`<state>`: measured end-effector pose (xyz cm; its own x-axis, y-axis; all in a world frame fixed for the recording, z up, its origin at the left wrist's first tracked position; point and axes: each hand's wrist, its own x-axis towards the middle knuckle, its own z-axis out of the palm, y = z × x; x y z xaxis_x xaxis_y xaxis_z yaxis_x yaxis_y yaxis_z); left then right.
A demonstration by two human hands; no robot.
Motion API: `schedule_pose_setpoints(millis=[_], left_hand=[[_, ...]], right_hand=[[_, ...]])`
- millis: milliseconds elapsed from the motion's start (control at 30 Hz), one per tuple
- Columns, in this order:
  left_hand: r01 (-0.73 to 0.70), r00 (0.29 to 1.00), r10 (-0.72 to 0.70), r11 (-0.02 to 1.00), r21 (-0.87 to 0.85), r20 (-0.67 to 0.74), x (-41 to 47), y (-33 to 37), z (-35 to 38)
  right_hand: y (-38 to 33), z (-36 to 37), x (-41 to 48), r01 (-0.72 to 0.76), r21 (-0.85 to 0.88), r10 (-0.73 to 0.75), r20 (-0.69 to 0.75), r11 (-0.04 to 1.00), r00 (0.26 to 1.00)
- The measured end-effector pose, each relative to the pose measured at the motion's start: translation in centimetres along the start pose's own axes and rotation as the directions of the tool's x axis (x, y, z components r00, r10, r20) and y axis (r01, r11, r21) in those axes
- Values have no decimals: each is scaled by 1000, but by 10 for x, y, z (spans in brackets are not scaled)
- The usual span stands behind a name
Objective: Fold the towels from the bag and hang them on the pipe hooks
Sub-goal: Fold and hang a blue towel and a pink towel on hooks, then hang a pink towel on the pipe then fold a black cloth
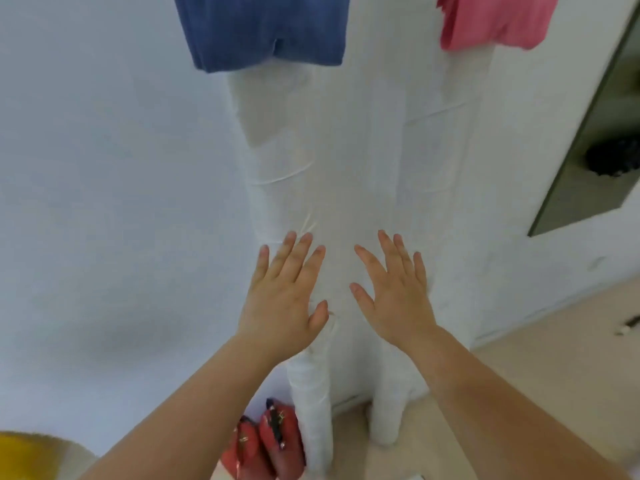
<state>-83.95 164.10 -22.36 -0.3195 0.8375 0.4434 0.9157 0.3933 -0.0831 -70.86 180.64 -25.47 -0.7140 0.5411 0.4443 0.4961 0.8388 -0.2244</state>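
- Both hands, the left hand (282,296) and the right hand (394,292), are spread flat with fingers splayed, gripping nothing, palms toward the white wrapped pipes (346,168).
- A blue towel (266,29) and a pink towel (495,19) hang far above (hooks out of sight).
- The risk, I'd say: brushing upward could tug a towel loose.

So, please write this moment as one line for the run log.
left hand: open, empty | right hand: open, empty | blue towel: hanging | pink towel: hanging | both hands in front of wrapped pipes
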Motion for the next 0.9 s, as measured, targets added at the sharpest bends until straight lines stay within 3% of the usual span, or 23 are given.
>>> schedule_pose_setpoints(millis=[133, 400, 633, 900], left_hand=[[-81, 987, 99, 987, -138, 129, -73, -65, -11], [-55, 907, 185, 943, -328, 379, -136, -106, -4], [-168, 818, 385, 871, -461, 429, -157, -56, 1], [-140, 618, 611, 705, -695, 495, -229, 54, 15]], right_hand=[[-73, 17, -73, -219, -59, 225, 127, 974, 966], [-158, 8, -177, -426, -126, 443, 324, 896, 836], [-157, -10, -273, -618, -210, 647, 372, 758, 666], [-135, -13, -415, -819, -239, 815, 422, 522, 397]])
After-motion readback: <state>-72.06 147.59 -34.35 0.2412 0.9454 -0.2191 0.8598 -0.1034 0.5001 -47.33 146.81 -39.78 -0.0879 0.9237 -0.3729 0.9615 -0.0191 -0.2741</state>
